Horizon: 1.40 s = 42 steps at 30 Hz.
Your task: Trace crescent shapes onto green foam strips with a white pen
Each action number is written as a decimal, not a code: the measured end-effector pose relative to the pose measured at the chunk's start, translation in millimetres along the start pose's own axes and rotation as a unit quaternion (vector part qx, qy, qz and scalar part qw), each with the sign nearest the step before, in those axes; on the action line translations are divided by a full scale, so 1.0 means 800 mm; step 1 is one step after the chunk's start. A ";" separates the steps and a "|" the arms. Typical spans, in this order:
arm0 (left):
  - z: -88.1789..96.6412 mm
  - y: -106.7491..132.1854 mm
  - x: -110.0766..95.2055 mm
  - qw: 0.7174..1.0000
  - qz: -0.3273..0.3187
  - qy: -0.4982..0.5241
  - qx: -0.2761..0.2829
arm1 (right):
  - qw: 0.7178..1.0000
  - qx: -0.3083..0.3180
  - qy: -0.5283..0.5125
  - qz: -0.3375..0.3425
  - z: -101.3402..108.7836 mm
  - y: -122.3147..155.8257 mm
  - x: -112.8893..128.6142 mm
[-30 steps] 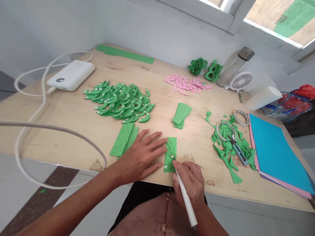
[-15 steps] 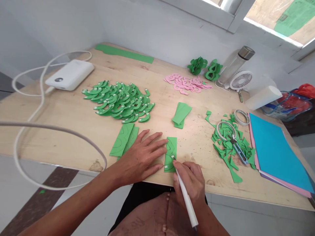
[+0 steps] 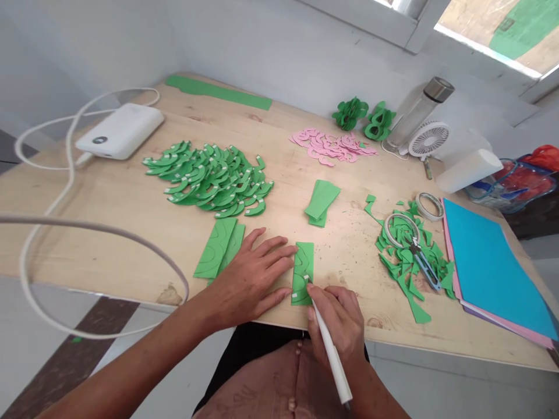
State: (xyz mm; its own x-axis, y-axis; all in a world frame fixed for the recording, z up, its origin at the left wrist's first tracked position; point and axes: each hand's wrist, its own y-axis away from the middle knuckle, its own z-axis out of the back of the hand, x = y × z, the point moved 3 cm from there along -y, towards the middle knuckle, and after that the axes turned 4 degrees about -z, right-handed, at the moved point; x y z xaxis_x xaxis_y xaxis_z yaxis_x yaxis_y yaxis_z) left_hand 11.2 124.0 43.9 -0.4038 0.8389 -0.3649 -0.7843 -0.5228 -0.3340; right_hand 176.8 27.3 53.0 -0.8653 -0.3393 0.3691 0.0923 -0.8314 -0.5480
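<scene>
My left hand (image 3: 251, 273) lies flat on the wooden table (image 3: 131, 203) with its fingers spread, the fingertips pressing the left edge of a small green paper strip (image 3: 303, 269). That strip has curved lines drawn on it. My right hand (image 3: 338, 323) is closed round a white pen (image 3: 331, 355), whose tip touches the lower part of the strip. Two more marked green strips (image 3: 218, 247) lie just left of my left hand.
A heap of green curved cut-outs (image 3: 209, 180), pink cut-outs (image 3: 329, 146), folded green strips (image 3: 321, 202), green scraps with scissors (image 3: 421, 265) and tape rolls (image 3: 428, 205), a stack of coloured sheets (image 3: 493, 267), a power bank (image 3: 117, 131) with cable, a fan (image 3: 428, 141) and a bottle (image 3: 417, 113) stand around.
</scene>
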 end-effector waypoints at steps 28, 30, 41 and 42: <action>0.000 0.001 -0.006 1.000 0.011 -0.012 -0.024 | 1.000 0.021 -0.007 -0.003 0.000 0.002 -0.001; -0.001 0.001 -0.006 1.000 0.013 -0.013 -0.022 | 1.000 0.022 -0.005 -0.004 0.000 0.002 -0.001; -0.003 0.003 -0.005 0.999 0.015 -0.006 -0.033 | 1.000 0.009 -0.006 -0.004 0.002 -0.001 0.001; -0.003 0.003 -0.005 0.999 0.015 -0.005 -0.033 | 1.000 0.007 -0.006 -0.004 0.003 -0.001 0.001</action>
State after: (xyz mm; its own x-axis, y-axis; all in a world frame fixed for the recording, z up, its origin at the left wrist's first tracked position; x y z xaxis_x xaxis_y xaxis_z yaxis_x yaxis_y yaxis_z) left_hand 12.2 118.8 42.2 -0.4322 0.8235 -0.3674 -0.7385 -0.5571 -0.3799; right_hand 177.1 27.2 55.4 -0.8603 -0.3379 0.3817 0.0932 -0.8404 -0.5339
